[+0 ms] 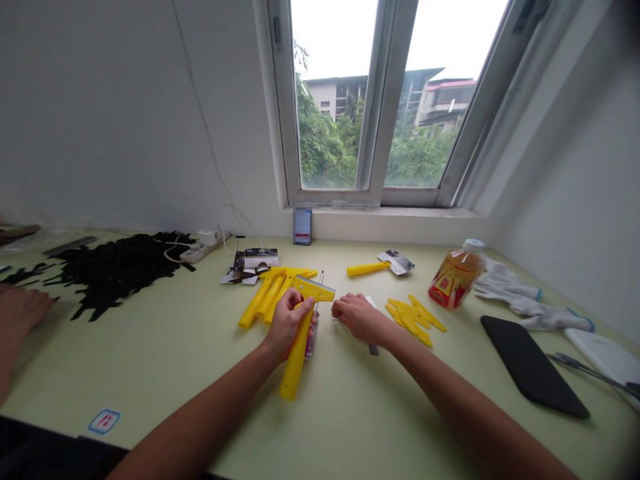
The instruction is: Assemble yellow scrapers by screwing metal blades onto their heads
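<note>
My left hand [293, 319] is closed around a yellow scraper [299, 353], its wide head with a metal strip pointing away from me. Behind the scraper shows a screwdriver [311, 341] with a clear and purple handle; whether my fingers also touch it I cannot tell. My right hand [361, 317] is at the table with its fingertips pinched together over small shiny metal bits [335, 317]. What lies between those fingers is hidden. A flat grey metal strip [374, 350] sticks out beneath my right wrist. Several yellow scraper handles [265, 293] lie beyond my left hand.
Flat yellow plastic pieces [413, 317] lie right of my right hand. Farther off are a packaged scraper [370, 268], card packaging [253, 263], a bottle [456, 277], gloves [520, 300] and a phone [303, 227]. Black strips [125, 270] are heaped left, near another person's hand [23, 310].
</note>
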The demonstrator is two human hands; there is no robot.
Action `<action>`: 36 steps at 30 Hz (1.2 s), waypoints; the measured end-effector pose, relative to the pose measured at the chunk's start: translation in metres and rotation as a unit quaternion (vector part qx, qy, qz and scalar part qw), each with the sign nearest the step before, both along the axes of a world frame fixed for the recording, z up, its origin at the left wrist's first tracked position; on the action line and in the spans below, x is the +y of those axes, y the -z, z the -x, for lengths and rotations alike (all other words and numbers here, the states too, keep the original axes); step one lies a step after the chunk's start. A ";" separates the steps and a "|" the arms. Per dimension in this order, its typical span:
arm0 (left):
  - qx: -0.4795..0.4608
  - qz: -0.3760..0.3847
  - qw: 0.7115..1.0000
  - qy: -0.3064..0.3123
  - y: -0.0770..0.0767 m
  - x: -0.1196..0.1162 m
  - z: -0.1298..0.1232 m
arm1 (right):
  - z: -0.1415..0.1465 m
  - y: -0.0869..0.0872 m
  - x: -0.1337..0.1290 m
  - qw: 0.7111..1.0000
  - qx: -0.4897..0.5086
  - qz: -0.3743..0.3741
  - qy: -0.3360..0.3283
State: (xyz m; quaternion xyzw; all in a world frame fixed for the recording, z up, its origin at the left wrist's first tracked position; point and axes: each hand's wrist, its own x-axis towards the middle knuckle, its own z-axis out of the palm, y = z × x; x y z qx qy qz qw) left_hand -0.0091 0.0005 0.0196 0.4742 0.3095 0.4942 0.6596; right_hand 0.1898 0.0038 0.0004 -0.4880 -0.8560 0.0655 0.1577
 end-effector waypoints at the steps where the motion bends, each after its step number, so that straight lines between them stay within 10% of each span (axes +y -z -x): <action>1: 0.004 -0.002 1.000 0.004 0.000 0.000 0.000 | 0.000 -0.001 0.000 1.000 0.010 0.001 0.003; 11: 0.049 -0.027 0.998 0.001 0.001 -0.006 -0.002 | 0.002 -0.043 -0.007 0.961 0.235 -0.078 0.124; 21: 0.062 -0.052 0.997 0.005 0.004 -0.013 -0.004 | 0.029 -0.044 -0.025 0.949 0.301 -0.086 0.031; 29: 0.059 -0.064 0.996 0.012 0.003 -0.015 -0.005 | 0.022 -0.042 -0.015 0.845 0.488 0.219 0.001; 36: 0.128 -0.117 0.984 -0.031 -0.006 -0.020 -0.004 | 0.020 -0.047 -0.016 0.814 0.534 0.228 0.021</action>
